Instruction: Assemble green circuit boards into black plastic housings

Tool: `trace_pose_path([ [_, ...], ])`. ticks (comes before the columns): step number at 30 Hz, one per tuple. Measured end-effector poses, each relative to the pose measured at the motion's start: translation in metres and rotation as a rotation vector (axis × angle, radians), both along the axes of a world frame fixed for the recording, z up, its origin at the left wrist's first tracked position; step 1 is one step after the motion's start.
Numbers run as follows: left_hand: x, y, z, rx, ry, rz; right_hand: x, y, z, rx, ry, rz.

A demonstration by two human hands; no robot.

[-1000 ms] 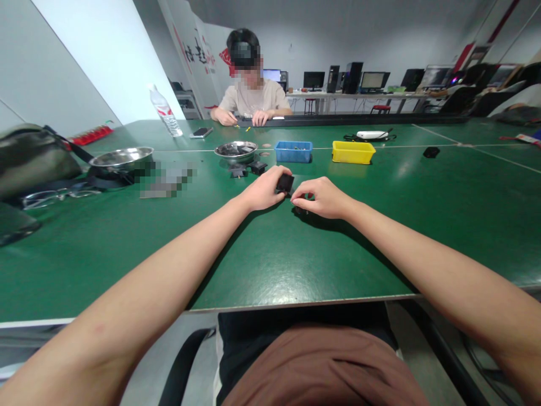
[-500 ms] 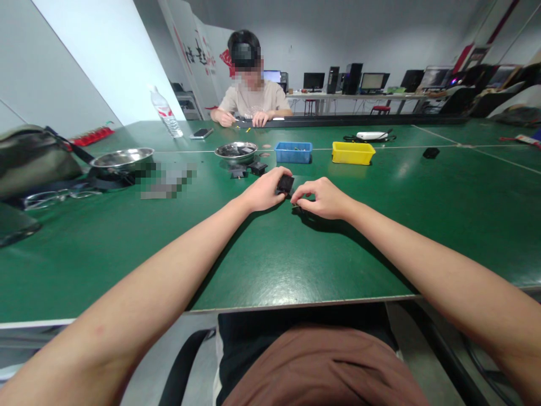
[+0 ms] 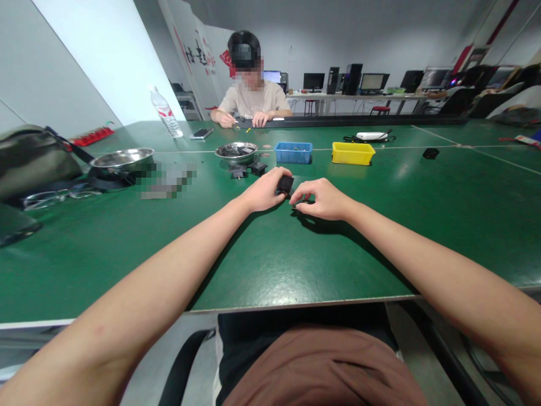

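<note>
My left hand (image 3: 267, 190) is closed around a small black box-shaped part (image 3: 285, 184), which it keeps low over the green table (image 3: 253, 254). Just to its right, my right hand (image 3: 323, 199) has its fingers curled, thumb and fingertips close together at a small dark piece. That piece is mostly hidden by the fingers, and its kind cannot be made out. A steel bowl (image 3: 235, 151) holding dark parts stands beyond my left hand, with black parts (image 3: 257, 168) lying in front of it.
Behind my hands are a blue bin (image 3: 293, 153) and a yellow bin (image 3: 353, 153). Another steel bowl (image 3: 122, 159), glasses (image 3: 63, 197) and a bag (image 3: 38, 158) lie at left. A black part (image 3: 431, 153) sits at right. Across the table a person (image 3: 253, 101) handles small things.
The fingers of my right hand have shifted slightly, and the small piece at them has turned a little. My left hand and the black part stay in place.
</note>
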State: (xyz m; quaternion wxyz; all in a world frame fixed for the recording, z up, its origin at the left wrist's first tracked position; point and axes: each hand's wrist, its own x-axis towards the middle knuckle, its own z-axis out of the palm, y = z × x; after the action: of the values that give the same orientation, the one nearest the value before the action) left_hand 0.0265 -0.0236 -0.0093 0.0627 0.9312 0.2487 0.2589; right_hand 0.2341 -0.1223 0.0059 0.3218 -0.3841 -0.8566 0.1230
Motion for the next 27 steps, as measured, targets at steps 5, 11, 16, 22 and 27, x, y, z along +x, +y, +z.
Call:
trace_pose_path([
  [5, 0.0006, 0.0, -0.0001, 0.008, 0.0, -0.006, -0.0005, -0.0002, -0.0006, 0.024, -0.014, 0.01],
  [11, 0.0013, -0.0001, 0.0004, 0.008, 0.004, 0.0, -0.0029, -0.0035, 0.001, 0.045, -0.023, 0.033],
  [16, 0.0007, 0.0003, -0.0004, 0.007, 0.001, 0.004, -0.0059, -0.0072, 0.0028, 0.049, -0.031, 0.049],
  [22, 0.001, 0.0003, 0.0005, 0.013, 0.004, -0.003, -0.0053, -0.005, 0.0013, 0.064, -0.04, 0.059],
  [27, 0.0008, 0.0007, 0.0004, 0.01, 0.005, 0.001, -0.0029, 0.0003, -0.0014, 0.128, -0.019, 0.049],
])
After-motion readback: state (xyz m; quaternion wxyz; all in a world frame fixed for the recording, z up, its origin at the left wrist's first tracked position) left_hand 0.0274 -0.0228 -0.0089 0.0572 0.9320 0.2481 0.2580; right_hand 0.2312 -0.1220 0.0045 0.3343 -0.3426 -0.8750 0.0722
